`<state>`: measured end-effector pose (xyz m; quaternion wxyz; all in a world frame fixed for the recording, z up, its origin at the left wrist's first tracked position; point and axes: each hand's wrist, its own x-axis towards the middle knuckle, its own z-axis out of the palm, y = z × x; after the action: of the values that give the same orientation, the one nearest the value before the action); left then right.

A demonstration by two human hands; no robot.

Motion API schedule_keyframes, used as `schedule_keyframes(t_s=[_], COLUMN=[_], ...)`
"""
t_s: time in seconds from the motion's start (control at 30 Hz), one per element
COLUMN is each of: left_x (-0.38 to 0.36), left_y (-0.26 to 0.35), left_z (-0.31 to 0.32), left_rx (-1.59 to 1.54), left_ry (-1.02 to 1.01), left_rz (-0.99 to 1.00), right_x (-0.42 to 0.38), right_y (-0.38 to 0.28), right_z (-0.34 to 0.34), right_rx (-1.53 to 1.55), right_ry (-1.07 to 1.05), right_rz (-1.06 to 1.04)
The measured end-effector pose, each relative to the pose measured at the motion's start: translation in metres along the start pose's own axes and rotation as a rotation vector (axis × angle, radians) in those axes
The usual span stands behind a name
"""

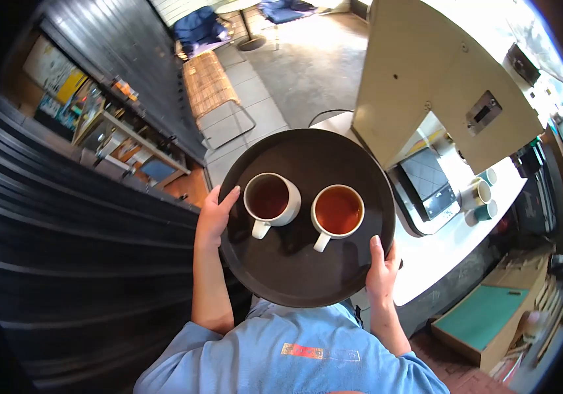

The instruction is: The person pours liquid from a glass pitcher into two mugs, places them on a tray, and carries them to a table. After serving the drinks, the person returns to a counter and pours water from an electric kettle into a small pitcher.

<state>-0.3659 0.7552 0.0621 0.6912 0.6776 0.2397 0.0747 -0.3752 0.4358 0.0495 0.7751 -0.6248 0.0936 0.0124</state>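
Observation:
A round dark brown serving tray [294, 276] is held level in front of my body. My left hand [214, 217] grips its left rim, thumb on top and the other fingers hidden beneath. On the right rim my right hand [382, 270] holds on the same way. Two white mugs stand upright on the tray. The left mug [286, 213] contains a dark drink; the right mug [323, 238] holds a reddish-brown, tea-like drink. Both handles point toward me, and the mugs stand apart from each other.
At right, a white counter [426, 262] carries a tablet-like device [426, 180] and several cups [477, 194] beside a beige panel [419, 72]. A dark corrugated wall [91, 276] runs close on my left. Ahead are a woven bench [210, 82] and grey floor [308, 72].

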Motion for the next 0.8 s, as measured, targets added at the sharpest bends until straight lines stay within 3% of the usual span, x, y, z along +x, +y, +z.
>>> schedule_keyframes(t_s=[0.33, 0.47, 0.53, 0.63, 0.73, 0.8], left_x=[0.136, 0.17, 0.187, 0.193, 0.208, 0.212], left_y=[0.026, 0.022, 0.012, 0.024, 0.026, 0.034], left_z=[-0.016, -0.021, -0.023, -0.026, -0.031, -0.035], left_rx=[0.044, 0.081, 0.23, 0.116, 0.219, 0.202], left_ry=[-0.291, -0.333, -0.247, -0.349, -0.289, -0.311], left_rz=[0.088, 0.089, 0.205, 0.124, 0.239, 0.197], right_x=[0.015, 0.02, 0.023, 0.03, 0.034, 0.047], right_y=[0.03, 0.028, 0.029, 0.029, 0.024, 0.02], right_z=[0.086, 0.111, 0.12, 0.132, 0.147, 0.154], right_rx=[-0.003, 0.046, 0.04, 0.041, -0.054, -0.132], right_ry=[0.279, 0.325, 0.345, 0.361, 0.355, 0.348], right_rz=[-0.095, -0.1, -0.117, -0.092, -0.061, -0.063])
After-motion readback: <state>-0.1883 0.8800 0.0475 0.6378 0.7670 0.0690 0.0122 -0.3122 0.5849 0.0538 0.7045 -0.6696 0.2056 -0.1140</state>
